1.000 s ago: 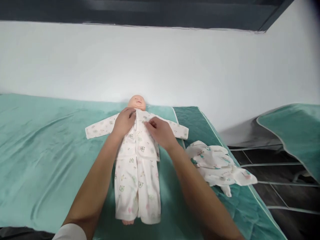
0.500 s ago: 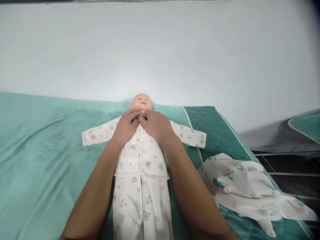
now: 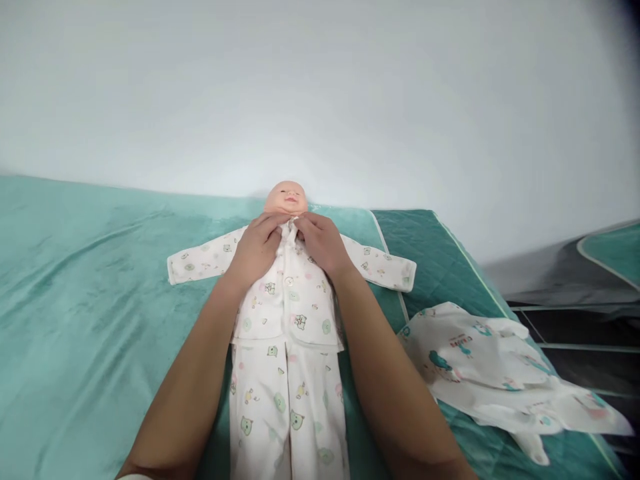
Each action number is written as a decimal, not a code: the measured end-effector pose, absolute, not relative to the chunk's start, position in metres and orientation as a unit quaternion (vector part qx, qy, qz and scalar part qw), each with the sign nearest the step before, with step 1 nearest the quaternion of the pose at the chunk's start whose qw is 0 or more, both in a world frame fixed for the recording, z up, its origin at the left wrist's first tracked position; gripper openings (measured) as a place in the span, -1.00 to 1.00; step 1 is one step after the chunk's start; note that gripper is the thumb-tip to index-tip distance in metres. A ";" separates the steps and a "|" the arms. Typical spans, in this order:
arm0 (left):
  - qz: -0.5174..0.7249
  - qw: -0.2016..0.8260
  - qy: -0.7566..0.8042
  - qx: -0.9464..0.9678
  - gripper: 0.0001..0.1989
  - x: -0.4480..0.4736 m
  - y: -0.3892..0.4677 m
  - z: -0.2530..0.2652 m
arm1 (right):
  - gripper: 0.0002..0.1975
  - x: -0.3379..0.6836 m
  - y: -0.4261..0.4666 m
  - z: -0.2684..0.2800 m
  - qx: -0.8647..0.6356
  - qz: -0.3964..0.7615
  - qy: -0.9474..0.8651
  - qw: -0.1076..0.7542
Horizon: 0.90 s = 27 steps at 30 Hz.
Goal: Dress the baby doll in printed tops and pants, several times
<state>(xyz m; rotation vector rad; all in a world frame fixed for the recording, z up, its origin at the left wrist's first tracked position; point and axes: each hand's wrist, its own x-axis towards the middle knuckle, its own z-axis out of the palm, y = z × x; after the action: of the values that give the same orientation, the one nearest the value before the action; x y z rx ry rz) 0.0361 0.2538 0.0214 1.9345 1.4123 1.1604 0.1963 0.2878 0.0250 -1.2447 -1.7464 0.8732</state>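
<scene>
A baby doll [image 3: 286, 197] lies on its back, head toward the wall, in a white long-sleeved baby shirt [image 3: 265, 313] printed with small bears. Its matching trousers [image 3: 260, 413] stretch toward me. My left hand [image 3: 257, 248] is closed on the shirt's collar edge, just under the doll's chin. On the other side of the front opening, my right hand [image 3: 323, 245] pinches the collar too. The fingertips of both hands are partly hidden in the cloth. A button shows lower on the front, and both sleeves lie spread out sideways.
A crumpled white printed baby garment [image 3: 480, 367] lies to the right on a dark green quilted mat [image 3: 425, 267]. Light green cloth [image 3: 100, 300] covers the bed. A white wall [image 3: 320, 100] rises behind, and a metal rack [image 3: 575, 347] stands beyond the right edge.
My hands have moved apart at the collar, so the neckline now shows between them. The view has shifted slightly; the doll and the loose garment stay in place.
</scene>
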 end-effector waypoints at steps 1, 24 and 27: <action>0.427 0.238 0.513 0.706 -0.59 0.036 0.253 0.022 | -0.69 0.199 0.287 0.022 -0.478 0.379 -0.669 0.424; 0.517 0.339 0.467 0.632 -0.85 0.032 0.221 0.012 | -0.80 0.189 0.207 0.024 -0.519 0.221 -0.715 0.414; 0.518 0.352 0.465 0.626 -0.86 0.032 0.222 0.013 | -0.85 0.184 0.207 0.024 -0.548 0.178 -0.720 0.387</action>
<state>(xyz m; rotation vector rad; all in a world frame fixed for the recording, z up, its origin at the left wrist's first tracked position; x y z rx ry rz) 0.0316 0.2219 0.0126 1.6193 1.2027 1.3417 0.1840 0.2070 0.0242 -1.3933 -1.8320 0.4536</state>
